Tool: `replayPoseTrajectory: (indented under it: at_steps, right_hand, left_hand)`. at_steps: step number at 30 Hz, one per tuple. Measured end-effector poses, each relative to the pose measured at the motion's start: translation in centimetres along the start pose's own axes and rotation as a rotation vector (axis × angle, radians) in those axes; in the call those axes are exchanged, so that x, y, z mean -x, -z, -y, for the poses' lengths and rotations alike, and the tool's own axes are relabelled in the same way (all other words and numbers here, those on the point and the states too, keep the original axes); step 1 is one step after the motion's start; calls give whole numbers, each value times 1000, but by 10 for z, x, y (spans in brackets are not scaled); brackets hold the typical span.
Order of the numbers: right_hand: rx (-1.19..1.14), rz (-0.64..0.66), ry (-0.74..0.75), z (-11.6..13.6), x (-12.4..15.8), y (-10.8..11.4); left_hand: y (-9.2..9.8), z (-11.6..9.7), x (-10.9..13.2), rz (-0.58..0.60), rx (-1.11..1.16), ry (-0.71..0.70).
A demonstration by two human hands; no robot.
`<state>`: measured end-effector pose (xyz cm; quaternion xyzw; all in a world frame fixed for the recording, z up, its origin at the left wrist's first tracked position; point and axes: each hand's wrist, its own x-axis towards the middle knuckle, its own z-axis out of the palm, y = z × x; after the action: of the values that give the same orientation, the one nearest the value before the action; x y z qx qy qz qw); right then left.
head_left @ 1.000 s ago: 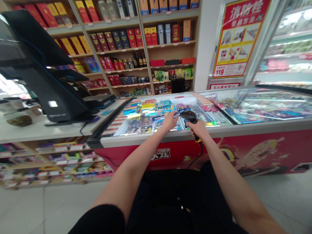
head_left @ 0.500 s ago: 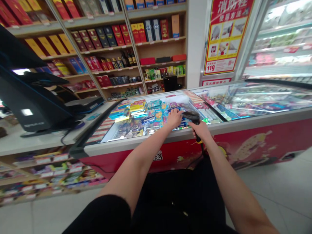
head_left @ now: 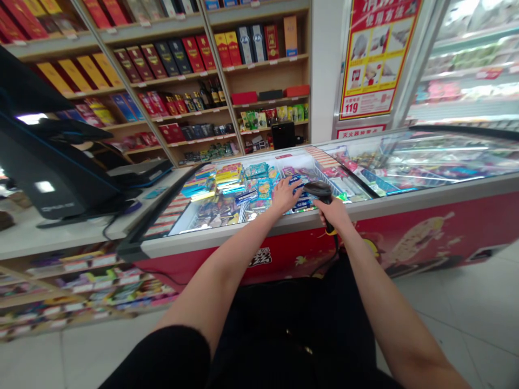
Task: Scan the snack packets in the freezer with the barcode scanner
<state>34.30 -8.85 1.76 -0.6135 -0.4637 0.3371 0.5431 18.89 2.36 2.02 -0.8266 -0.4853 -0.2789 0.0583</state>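
1. Long, red-fronted, glass-topped freezer (head_left: 292, 246).
2. Black, pistol-shaped plastic scanner (head_left: 317, 189) over the freezer's near rim, handle clamped in the right hand's (head_left: 336, 213) grip.
3. Flat blue packets (head_left: 303, 204) along the freezer's length, nearer the left hand (head_left: 285, 195), its grip apart.

Light is bright and white. Glare streaks the glass (head_left: 450, 163) right of the right hand (head_left: 333, 213). Above it, the fridge (head_left: 470, 89) is washed out and smeared. Below and left of the left hand (head_left: 286, 195), goods (head_left: 121, 286) blur. Wide-angle distortion stretches the edges farthest from both hands.
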Motion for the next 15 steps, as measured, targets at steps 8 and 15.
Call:
replayPoseTrajectory:
  at_steps: [8, 15]
  right_hand:
    - [-9, 41, -6, 7, 5, -9]
    - [19, 81, 8, 15, 12, -24]
  left_hand:
    - [23, 71, 0, -1, -233, 464]
    - [29, 100, 10, 284, -328, 366]
